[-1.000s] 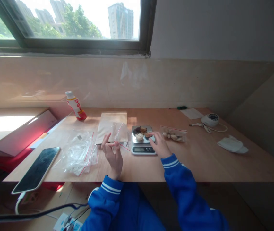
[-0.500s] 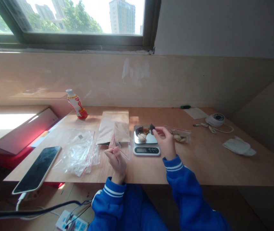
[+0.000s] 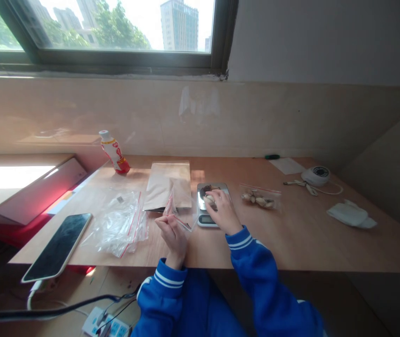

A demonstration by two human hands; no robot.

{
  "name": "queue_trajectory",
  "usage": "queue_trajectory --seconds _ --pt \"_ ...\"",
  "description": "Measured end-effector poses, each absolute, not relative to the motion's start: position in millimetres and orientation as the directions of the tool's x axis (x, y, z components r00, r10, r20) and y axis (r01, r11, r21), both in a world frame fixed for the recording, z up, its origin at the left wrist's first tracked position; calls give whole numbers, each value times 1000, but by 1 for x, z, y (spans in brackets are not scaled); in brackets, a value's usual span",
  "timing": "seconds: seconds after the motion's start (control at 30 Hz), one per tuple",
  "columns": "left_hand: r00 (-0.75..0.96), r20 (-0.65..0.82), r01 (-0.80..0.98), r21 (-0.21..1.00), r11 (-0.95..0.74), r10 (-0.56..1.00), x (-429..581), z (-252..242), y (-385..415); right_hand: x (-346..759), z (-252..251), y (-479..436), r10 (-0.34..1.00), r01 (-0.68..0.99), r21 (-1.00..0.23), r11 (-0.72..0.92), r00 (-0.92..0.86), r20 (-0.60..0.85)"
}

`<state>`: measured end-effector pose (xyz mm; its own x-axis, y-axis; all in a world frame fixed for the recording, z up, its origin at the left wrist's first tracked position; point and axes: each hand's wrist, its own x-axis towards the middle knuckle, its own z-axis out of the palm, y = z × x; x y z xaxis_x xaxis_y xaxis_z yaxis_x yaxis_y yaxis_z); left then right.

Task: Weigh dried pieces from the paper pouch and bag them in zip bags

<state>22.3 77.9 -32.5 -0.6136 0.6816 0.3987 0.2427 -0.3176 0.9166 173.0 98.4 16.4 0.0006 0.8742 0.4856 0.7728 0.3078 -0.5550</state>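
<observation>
My left hand (image 3: 172, 236) is closed on a clear zip-lock bag (image 3: 179, 219) with a red seal strip; a small dark bit shows in the bag. My right hand (image 3: 224, 211) reaches over the steel plate of a kitchen scale (image 3: 209, 221), fingers curved and apart. Its thumb and fingertips are around a pale dried piece (image 3: 210, 202); whether they grip it cannot be made out. Dark brown dried pieces (image 3: 204, 189) lie behind, partly covered by the fingers. The hand also hides the right side of the scale.
A brown paper bag (image 3: 168, 187) lies behind my left hand. To the left are empty zip-lock bags (image 3: 115, 224), a phone (image 3: 57, 248) and a bottle (image 3: 114, 152). Rightward are a bag of pale pieces (image 3: 261, 199), a white dome camera (image 3: 315, 175) and a white cloth (image 3: 351, 214).
My right hand has moved left and now covers part of the scale plate. The dark piece it pinched no longer shows in its fingers. My left hand keeps the zip-lock bag.
</observation>
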Motion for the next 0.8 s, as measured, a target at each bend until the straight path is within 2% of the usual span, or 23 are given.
queue_trajectory --seconds 0.1,0.2,0.27,0.37,0.47,0.6,0.7,0.8 --pt "-620 400 240 916 -322 675 23 -31 78 180 5 102 899 819 -500 280 -41 437" --pt "-617 400 242 916 -320 678 23 -30 78 179 14 99 897 793 -539 285 -22 442" --pt "-618 400 257 916 -308 677 23 -29 77 174 31 92 872 705 -634 318 46 488" --pt "-627 408 287 913 -289 663 21 -30 76 161 61 78 813 488 -781 390 215 541" --pt "-635 417 312 909 -277 650 21 -30 76 143 82 65 786 408 -782 472 208 582" --pt "-636 426 297 905 -305 644 21 -30 76 131 78 69 802 491 -688 535 -38 597" --pt "-647 445 305 895 -324 619 22 -29 76 141 56 90 820 586 -661 469 -9 573" --pt "-663 438 363 897 -250 607 21 -27 75 157 33 116 879 745 -580 329 -17 477"
